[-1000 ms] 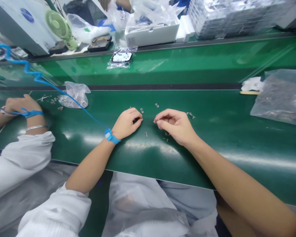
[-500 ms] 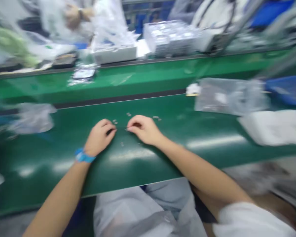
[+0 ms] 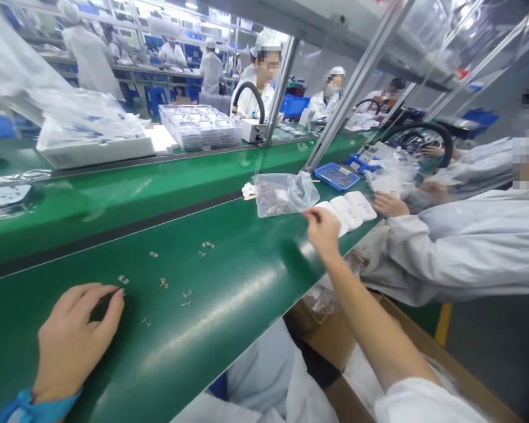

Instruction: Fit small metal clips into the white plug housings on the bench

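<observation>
My left hand [image 3: 79, 335], with a blue band at the wrist, rests low over the green work surface [image 3: 229, 294]. Its thumb and forefinger are pinched beside a small metal piece [image 3: 123, 279]; what they hold, if anything, is too small to name. Several more tiny metal pieces [image 3: 163, 282] lie scattered to the right of that hand. My right hand [image 3: 324, 232] is over the far part of the surface, fingers closed in a pinch, contents hidden. It partly covers the nearest of the white plastic covers [image 3: 346, 212], which lie in a row.
Behind my right hand lies a clear bag of small parts [image 3: 273, 197], with a blue tray [image 3: 337, 176] beyond. A co-worker's hand [image 3: 390, 204] is close by on the right. Stacked clear trays [image 3: 200, 126] and a white box [image 3: 97, 150] stand on the raised ledge.
The view has swung to the right. My right hand has moved away from my left, over to the white covers. My left hand remains by the small metal pieces.
</observation>
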`<state>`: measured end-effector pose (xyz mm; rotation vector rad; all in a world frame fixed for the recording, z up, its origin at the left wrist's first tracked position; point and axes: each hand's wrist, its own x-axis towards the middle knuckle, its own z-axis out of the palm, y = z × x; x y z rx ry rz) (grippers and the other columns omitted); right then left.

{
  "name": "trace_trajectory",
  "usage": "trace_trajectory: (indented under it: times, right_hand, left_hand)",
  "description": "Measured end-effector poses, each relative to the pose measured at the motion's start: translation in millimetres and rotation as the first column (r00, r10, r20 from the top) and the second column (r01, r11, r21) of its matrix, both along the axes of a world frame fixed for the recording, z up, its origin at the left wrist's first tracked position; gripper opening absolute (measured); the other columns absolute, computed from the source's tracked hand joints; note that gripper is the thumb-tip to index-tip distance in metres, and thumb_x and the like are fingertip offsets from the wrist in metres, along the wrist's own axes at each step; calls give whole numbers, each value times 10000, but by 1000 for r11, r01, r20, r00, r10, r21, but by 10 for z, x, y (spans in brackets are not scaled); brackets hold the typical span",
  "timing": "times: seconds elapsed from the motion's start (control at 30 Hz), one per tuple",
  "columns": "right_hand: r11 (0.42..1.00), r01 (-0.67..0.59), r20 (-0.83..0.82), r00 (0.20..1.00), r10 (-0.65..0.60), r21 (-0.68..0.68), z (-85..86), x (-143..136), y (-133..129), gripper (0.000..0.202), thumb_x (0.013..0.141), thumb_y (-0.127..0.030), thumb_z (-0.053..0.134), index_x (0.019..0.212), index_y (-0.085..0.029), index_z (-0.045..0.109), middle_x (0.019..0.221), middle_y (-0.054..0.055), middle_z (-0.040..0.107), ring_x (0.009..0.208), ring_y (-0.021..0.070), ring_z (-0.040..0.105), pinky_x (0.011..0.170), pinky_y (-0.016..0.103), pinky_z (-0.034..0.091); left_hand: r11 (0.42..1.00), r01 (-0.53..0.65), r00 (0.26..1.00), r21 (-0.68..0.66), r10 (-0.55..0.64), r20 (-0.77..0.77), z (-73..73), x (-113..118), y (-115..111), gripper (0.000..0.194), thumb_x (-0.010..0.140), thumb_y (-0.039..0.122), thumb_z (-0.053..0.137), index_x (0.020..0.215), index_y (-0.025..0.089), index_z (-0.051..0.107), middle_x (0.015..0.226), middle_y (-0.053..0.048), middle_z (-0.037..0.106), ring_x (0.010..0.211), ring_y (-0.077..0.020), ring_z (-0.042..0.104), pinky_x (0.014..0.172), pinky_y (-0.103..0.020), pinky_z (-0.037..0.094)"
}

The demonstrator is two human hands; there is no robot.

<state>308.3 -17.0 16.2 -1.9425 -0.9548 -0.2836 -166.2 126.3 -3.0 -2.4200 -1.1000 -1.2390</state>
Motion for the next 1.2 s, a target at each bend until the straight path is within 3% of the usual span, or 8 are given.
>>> trace_trajectory:
  times: [0.13, 0.27, 0.47, 0.6, 0.7, 0.87, 1.07, 1.2]
  right_hand:
    - [963, 269, 23, 963, -269, 18, -146, 549, -351, 109, 784, -206, 474, 828, -170, 567, 1004, 200, 637, 1034, 329, 573, 969, 537, 413]
    - [963, 270, -15, 963, -270, 7, -366, 549, -485, 115, 813, -250, 444, 862, -194, 531, 891, 148, 657, 930, 304, 601, 919, 515, 448]
    - [996, -88, -113, 990, 89, 14, -480, -228, -678, 173, 898, -333, 508, 926, -190, 600, 801, 68, 690, 728, 223, 670, 739, 376, 536]
    - [874, -471, -68, 874, 481, 125, -332, -940, -718, 108, 917, -233, 570, 908, -211, 676, 926, 68, 668, 780, 184, 662, 700, 328, 538]
    - [795, -586, -41, 800, 599, 158, -196, -1258, -669, 123, 915, -166, 591, 922, -227, 698, 912, 57, 670, 829, 184, 657, 705, 321, 540]
    - [738, -675, 108, 735, 670, 17, -145, -1310, -547, 145, 916, -121, 573, 939, -219, 676, 909, 54, 696, 842, 195, 647, 754, 351, 545]
    - [624, -777, 164, 606, 778, -86, -225, -1284, -458, 150, 909, -100, 565, 962, -205, 659, 915, 63, 699, 838, 202, 607, 740, 363, 542]
    - [637, -768, 178, 618, 766, -73, -269, -1322, -438, 170, 900, -97, 567, 950, -217, 676, 888, 64, 688, 818, 200, 602, 721, 361, 542]
  left_hand:
    - [999, 23, 1000, 39, -24, 5, -25, 26, -1, 126, 855, 327, 677, 813, 209, 664, 840, 10, 651, 785, -173, 639, 557, -244, 421]
    - [995, 68, 998, 74, -67, -12, -1, 65, -68, 94, 871, 288, 666, 843, 198, 654, 851, -3, 659, 783, -181, 646, 647, -273, 484]
    - [955, 297, 943, 16, -290, -164, 304, 393, -668, 156, 841, 158, 684, 990, 189, 653, 943, -71, 676, 868, -216, 641, 836, -378, 516]
    - [878, 464, 820, -117, -476, -319, 466, 944, -1227, 228, 895, 217, 633, 1121, 187, 646, 1177, -105, 694, 1127, -268, 611, 952, -424, 458]
    - [889, 432, 770, -156, -453, -449, 414, 1244, -1445, 400, 956, 442, 562, 1246, 170, 614, 1329, -102, 644, 1274, -272, 544, 959, -429, 405]
    - [931, 347, 808, -114, -359, -468, 281, 1266, -1603, 439, 980, 471, 522, 1205, 109, 624, 1236, -119, 687, 1293, -252, 550, 907, -424, 383]
    - [950, 281, 816, -139, -312, -487, 304, 1264, -1694, 507, 979, 533, 489, 1208, 102, 626, 1163, -140, 695, 1254, -295, 572, 884, -447, 372]
    - [970, 183, 800, -159, -241, -550, 348, 1369, -1758, 560, 967, 580, 472, 1280, 137, 611, 1280, -130, 651, 1231, -322, 567, 864, -457, 386]
